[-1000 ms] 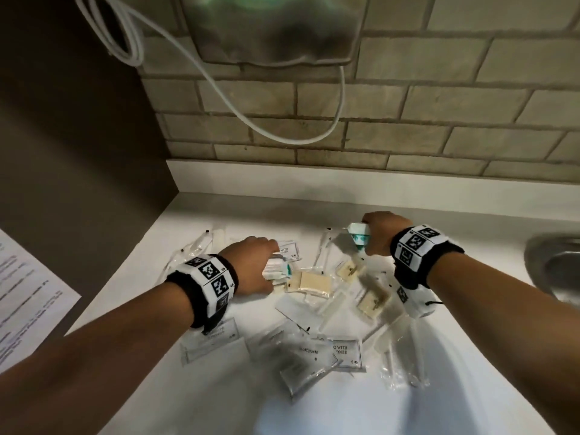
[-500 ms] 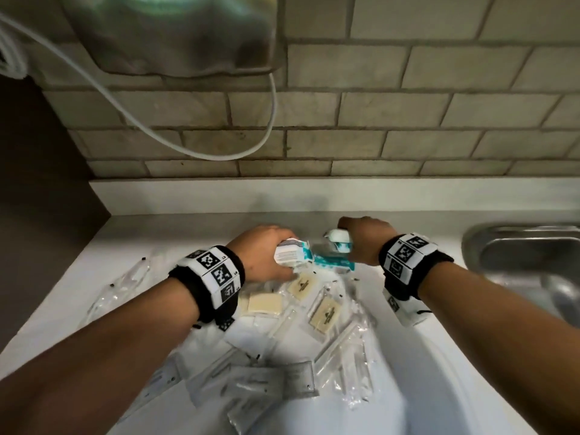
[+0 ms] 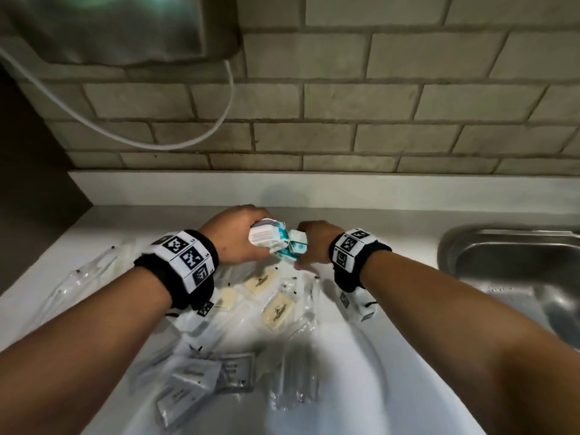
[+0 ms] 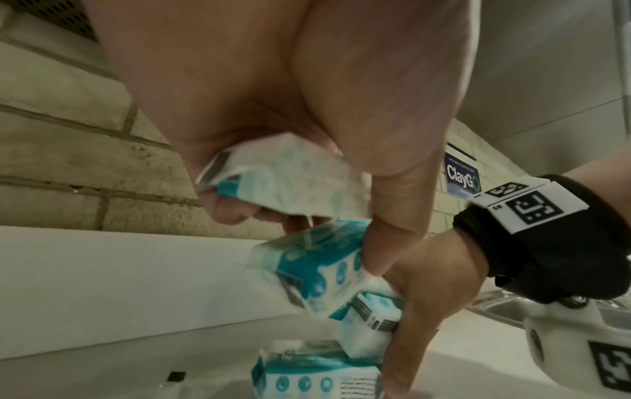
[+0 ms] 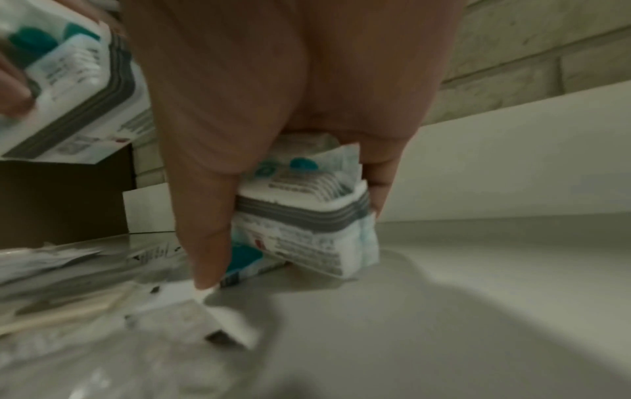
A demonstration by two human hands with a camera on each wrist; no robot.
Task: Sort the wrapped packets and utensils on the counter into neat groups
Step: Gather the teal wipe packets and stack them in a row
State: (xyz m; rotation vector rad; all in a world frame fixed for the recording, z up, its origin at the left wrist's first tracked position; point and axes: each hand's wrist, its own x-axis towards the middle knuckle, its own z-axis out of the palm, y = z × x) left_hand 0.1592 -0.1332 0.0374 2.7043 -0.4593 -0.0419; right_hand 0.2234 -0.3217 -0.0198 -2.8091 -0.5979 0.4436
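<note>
My left hand (image 3: 238,237) grips a stack of white-and-teal packets (image 3: 266,235) above the back of the white counter (image 3: 392,372); the left wrist view shows that stack (image 4: 283,183) between thumb and fingers. My right hand (image 3: 315,243) holds a second bundle of the same teal packets (image 3: 295,248), standing on edge on the counter (image 5: 307,216) in the right wrist view. Another teal packet (image 4: 314,372) lies below them. Cream sachets (image 3: 279,309), clear-wrapped utensils (image 3: 78,277) and grey packets (image 3: 232,375) lie scattered nearer me.
A steel sink (image 3: 514,271) is set into the counter at the right. A brick-tile wall (image 3: 376,120) and a white backsplash ledge (image 3: 408,189) close off the back. A wall-mounted unit (image 3: 125,26) with a white cable (image 3: 188,142) hangs at upper left.
Both hands have moved together toward the back of the counter, bringing their teal packet bundles side by side. The head view has shifted right, showing more of the sink.
</note>
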